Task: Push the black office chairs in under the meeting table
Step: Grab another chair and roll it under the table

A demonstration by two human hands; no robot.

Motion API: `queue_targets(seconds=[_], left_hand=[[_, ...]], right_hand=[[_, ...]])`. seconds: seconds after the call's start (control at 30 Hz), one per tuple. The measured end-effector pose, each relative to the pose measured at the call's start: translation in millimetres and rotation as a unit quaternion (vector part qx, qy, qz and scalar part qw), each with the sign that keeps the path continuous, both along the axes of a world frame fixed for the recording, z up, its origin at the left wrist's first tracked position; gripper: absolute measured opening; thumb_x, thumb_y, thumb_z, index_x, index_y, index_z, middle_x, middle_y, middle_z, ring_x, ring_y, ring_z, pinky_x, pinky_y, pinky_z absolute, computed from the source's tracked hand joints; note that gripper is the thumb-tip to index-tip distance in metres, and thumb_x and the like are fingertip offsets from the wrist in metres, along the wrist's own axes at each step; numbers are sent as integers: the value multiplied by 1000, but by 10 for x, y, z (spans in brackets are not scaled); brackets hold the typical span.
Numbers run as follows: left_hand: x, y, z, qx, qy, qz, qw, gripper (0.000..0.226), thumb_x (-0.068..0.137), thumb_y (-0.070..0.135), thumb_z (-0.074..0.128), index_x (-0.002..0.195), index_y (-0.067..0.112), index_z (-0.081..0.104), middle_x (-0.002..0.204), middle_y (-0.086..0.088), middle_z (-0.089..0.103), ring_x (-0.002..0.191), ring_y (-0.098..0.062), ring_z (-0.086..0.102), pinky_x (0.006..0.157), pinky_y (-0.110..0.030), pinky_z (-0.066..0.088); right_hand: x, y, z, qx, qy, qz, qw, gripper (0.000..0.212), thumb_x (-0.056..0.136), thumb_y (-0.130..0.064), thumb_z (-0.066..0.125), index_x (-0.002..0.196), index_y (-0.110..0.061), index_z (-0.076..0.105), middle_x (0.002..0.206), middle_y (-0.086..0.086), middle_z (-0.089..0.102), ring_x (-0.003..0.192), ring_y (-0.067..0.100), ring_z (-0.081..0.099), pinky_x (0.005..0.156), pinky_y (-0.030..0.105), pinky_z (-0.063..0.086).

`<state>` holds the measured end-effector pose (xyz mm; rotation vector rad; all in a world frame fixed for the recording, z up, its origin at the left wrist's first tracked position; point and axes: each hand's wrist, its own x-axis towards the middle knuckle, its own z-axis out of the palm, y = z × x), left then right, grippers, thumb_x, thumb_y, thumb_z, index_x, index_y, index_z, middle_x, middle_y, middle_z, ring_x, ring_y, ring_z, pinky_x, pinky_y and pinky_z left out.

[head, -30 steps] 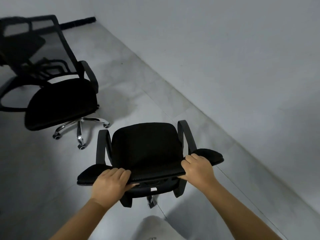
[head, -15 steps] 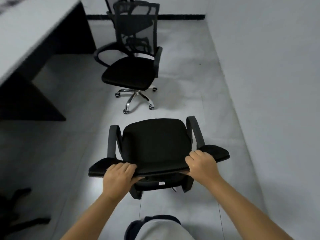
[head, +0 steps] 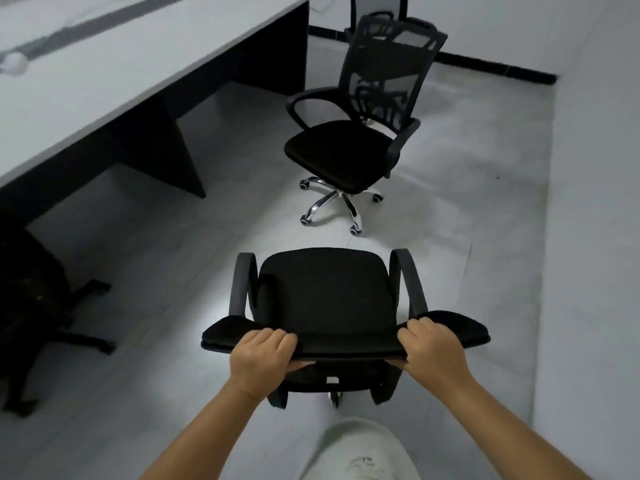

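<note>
A black office chair (head: pixel 329 292) stands right in front of me, its seat facing away. My left hand (head: pixel 261 356) grips the top edge of its backrest on the left. My right hand (head: pixel 431 349) grips the same edge on the right. The long grey meeting table (head: pixel 86 74) with dark panel legs runs along the left. A second black mesh-back chair (head: pixel 349 147) on a chrome wheeled base stands ahead, out on the floor beside the table's far end. A third dark chair (head: pixel 38 306) sits partly under the table at the left edge, mostly in shadow.
A grey wall (head: pixel 595 202) runs close along the right side, leaving a narrow aisle of tiled floor (head: pixel 450 216). A black skirting strip lines the far wall. A small white object (head: pixel 14 62) lies on the tabletop. My leg in light trousers (head: pixel 360 452) shows at the bottom.
My view has swung left, bringing the table and the third chair into sight. Both hands keep their grip on the backrest, and the held chair has turned with me towards the table side.
</note>
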<state>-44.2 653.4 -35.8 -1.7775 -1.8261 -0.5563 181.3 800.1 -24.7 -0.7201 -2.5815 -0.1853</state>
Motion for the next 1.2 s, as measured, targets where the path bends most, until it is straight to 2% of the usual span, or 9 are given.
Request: queue_targets(seconds=[0.13, 0.33, 0.43, 0.5, 0.6, 0.97, 1.03, 1.13, 1.2], left_hand=[[-135, 28, 46, -2, 3, -8, 1000, 49, 93, 53, 27, 69, 16, 47, 46, 2, 57, 39, -16, 53, 56, -25, 31], [89, 280, 94, -54, -19, 67, 996, 63, 93, 54, 24, 60, 17, 62, 51, 3, 60, 44, -15, 58, 61, -25, 32], [318, 410, 70, -47, -28, 109, 993, 46, 93, 54, 24, 73, 19, 46, 52, 4, 59, 45, -15, 56, 61, -25, 32], [482, 480, 48, -42, -37, 140, 989, 42, 94, 53, 25, 74, 19, 41, 52, 4, 60, 44, -15, 57, 61, -25, 33], [719, 587, 25, -54, -46, 188, 980, 40, 93, 52, 27, 76, 19, 42, 53, 4, 62, 45, -15, 57, 62, -24, 33], [847, 1170, 34, -61, -38, 319, 945, 44, 94, 51, 28, 77, 18, 53, 57, 3, 65, 47, -14, 60, 62, -24, 34], [716, 1270, 25, -56, -15, 336, 940, 41, 94, 50, 28, 77, 19, 48, 55, 4, 64, 46, -14, 58, 60, -24, 33], [439, 1307, 23, -49, 6, 356, 933, 40, 93, 51, 29, 77, 18, 45, 53, 4, 62, 43, -14, 56, 58, -24, 30], [233, 1254, 34, -50, 15, 374, 926, 47, 94, 51, 28, 73, 17, 54, 52, 3, 62, 42, -15, 57, 59, -25, 30]], right_hand=[[-57, -76, -29, 21, -25, 16, 999, 48, 76, -51, 44, 46, -13, 50, 44, 0, 47, 38, 16, 44, 39, 17, 29], [-50, 480, 24, 29, -48, 69, 996, 44, 71, -50, 44, 48, -14, 54, 46, -1, 49, 40, 14, 47, 39, 18, 34], [-16, 859, 8, 28, -44, 127, 991, 49, 77, -51, 42, 48, -14, 55, 46, -1, 50, 40, 15, 48, 39, 19, 37], [-27, 1094, 11, 30, -29, 166, 985, 60, 89, -52, 31, 48, -15, 55, 46, -2, 50, 40, 14, 47, 39, 19, 36], [-46, 1410, -14, 32, -19, 226, 974, 66, 93, -50, 20, 47, -16, 54, 46, -3, 49, 40, 13, 45, 40, 20, 33], [-668, 2357, -39, 24, 33, 376, 926, 66, 92, -53, 26, 44, -14, 50, 43, -1, 47, 38, 15, 43, 38, 21, 30], [-895, 2482, -42, 28, 30, 384, 923, 63, 90, -54, 33, 44, -15, 50, 43, -2, 47, 38, 15, 42, 38, 21, 29], [-1296, 2533, -67, 29, 26, 394, 918, 43, 64, -44, 73, 43, -15, 47, 44, -2, 45, 39, 15, 41, 38, 22, 29], [-1581, 2482, -86, 17, 32, 407, 913, 46, 68, -49, 66, 43, -16, 46, 44, -2, 44, 39, 15, 41, 39, 23, 27]])
